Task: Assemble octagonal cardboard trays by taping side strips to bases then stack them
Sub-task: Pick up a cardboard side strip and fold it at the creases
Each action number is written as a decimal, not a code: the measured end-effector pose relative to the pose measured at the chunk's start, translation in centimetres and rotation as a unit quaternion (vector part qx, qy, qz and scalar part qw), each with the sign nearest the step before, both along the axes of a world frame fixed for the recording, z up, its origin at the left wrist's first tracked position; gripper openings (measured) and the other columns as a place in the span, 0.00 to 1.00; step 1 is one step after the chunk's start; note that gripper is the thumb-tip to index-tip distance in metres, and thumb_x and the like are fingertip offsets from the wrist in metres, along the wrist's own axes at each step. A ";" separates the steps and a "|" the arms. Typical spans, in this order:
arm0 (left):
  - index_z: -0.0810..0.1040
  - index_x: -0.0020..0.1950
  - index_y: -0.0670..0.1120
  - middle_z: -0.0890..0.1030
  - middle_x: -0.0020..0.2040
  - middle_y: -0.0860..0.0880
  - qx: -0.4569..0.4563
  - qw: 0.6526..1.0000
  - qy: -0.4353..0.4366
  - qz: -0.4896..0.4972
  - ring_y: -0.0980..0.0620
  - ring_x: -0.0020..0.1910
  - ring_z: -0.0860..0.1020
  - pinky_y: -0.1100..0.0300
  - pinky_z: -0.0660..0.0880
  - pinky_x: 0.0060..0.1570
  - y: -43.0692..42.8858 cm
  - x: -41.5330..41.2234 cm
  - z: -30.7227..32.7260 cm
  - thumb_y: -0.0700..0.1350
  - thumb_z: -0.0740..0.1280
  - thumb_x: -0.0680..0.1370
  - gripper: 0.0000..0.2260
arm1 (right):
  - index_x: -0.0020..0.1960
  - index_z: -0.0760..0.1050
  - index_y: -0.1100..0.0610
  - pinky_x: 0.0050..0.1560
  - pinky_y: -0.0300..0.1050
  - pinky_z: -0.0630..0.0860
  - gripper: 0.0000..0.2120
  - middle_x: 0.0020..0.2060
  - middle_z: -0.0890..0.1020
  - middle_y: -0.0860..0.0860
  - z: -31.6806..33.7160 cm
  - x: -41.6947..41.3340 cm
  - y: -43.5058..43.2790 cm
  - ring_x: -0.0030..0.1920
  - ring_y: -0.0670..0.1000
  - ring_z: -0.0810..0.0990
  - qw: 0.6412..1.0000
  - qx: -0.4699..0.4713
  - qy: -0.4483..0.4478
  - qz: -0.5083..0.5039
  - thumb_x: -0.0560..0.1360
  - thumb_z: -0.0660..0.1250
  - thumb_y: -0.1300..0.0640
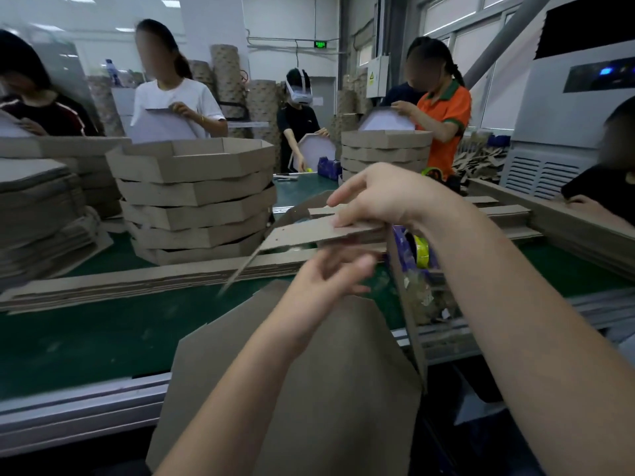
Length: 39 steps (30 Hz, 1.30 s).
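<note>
Two bare hands are raised to the right of the stack of finished brown octagonal cardboard trays (196, 197), which stands on the green surface (86, 338). The right hand (378, 201) pinches a long brown cardboard side strip (302, 235) near one end. Its fingers (343, 221) lie over the top edge, and the index finger is stretched straight out. The strip's free end slants down toward the surface, in front of the stack. The left hand (330, 273) sits just beneath the strip, blurred, its fingers loosely spread and gripping nothing; whether it touches the strip I cannot tell. A flat brown octagonal cardboard base (343, 389) lies nearer than the stack, overhanging the surface's front edge beneath both forearms. A pile of flat cardboard strips (137, 283) runs along in front of the stack. A purple tape dispenser with yellow tape (421, 250) stands to the stack's right, behind the right wrist.
</note>
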State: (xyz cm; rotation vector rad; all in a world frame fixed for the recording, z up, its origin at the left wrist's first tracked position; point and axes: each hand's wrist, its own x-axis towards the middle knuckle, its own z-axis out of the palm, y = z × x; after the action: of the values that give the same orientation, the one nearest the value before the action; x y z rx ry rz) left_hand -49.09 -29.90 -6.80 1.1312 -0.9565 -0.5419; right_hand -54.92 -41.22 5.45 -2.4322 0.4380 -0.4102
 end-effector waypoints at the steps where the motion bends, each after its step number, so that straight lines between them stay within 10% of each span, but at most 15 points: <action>1: 0.75 0.64 0.45 0.82 0.58 0.47 -0.032 0.997 0.069 -0.018 0.49 0.56 0.81 0.54 0.79 0.52 0.6 0.6 0.1 0.53 0.71 0.71 0.23 | 0.49 0.85 0.49 0.51 0.40 0.76 0.10 0.45 0.84 0.45 0.0 -0.6 -0.5 0.49 0.46 0.81 1.000 0.016 -0.014 0.009 0.68 0.77 0.56; 7: 0.74 0.64 0.42 0.82 0.57 0.40 -0.225 0.913 0.339 0.022 0.47 0.47 0.83 0.59 0.79 0.38 2.8 2.6 2.4 0.59 0.58 0.79 0.23 | 0.47 0.86 0.45 0.56 0.39 0.74 0.11 0.47 0.86 0.43 0.2 -4.3 -3.5 0.50 0.43 0.82 0.994 0.080 -0.015 0.073 0.67 0.76 0.58; 14: 0.70 0.65 0.35 0.82 0.57 0.37 -0.263 0.918 0.296 0.003 0.45 0.49 0.83 0.61 0.80 0.39 3.2 1.6 4.7 0.43 0.55 0.80 0.18 | 0.46 0.86 0.46 0.43 0.25 0.73 0.16 0.45 0.86 0.43 2.8 -7.1 -5.6 0.46 0.35 0.81 0.994 0.046 -0.054 0.087 0.59 0.75 0.50; 25: 0.68 0.65 0.33 0.82 0.57 0.36 -0.226 0.921 0.316 -0.014 0.36 0.56 0.81 0.59 0.81 0.42 3.3 1.2 4.4 0.35 0.51 0.79 0.16 | 0.48 0.83 0.40 0.53 0.45 0.73 0.38 0.46 0.83 0.42 0.1 -5.3 -4.7 0.48 0.43 0.80 0.988 -0.082 0.099 0.082 0.52 0.60 0.16; 33: 0.69 0.63 0.33 0.82 0.57 0.37 -0.223 0.933 0.282 -0.016 0.41 0.57 0.81 0.59 0.80 0.46 3.0 1.7 3.5 0.35 0.51 0.80 0.15 | 0.58 0.75 0.49 0.35 0.25 0.70 0.10 0.35 0.81 0.34 -5.4 -1.9 -0.9 0.36 0.33 0.78 0.961 0.109 -0.150 0.204 0.78 0.66 0.50; 39: 0.77 0.61 0.39 0.83 0.56 0.41 -0.172 0.958 0.224 0.045 0.47 0.56 0.82 0.61 0.79 0.50 2.1 2.9 1.2 0.49 0.69 0.75 0.19 | 0.51 0.79 0.45 0.45 0.37 0.75 0.13 0.47 0.84 0.47 -7.6 -0.3 -1.1 0.43 0.42 0.81 0.950 0.112 -0.246 0.155 0.68 0.70 0.42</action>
State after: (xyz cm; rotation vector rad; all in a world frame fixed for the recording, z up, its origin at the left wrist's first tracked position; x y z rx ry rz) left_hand -46.15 -27.78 -5.59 0.6917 -0.5729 -0.5056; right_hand -55.26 -42.29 -2.10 -2.0353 -0.1103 -0.7558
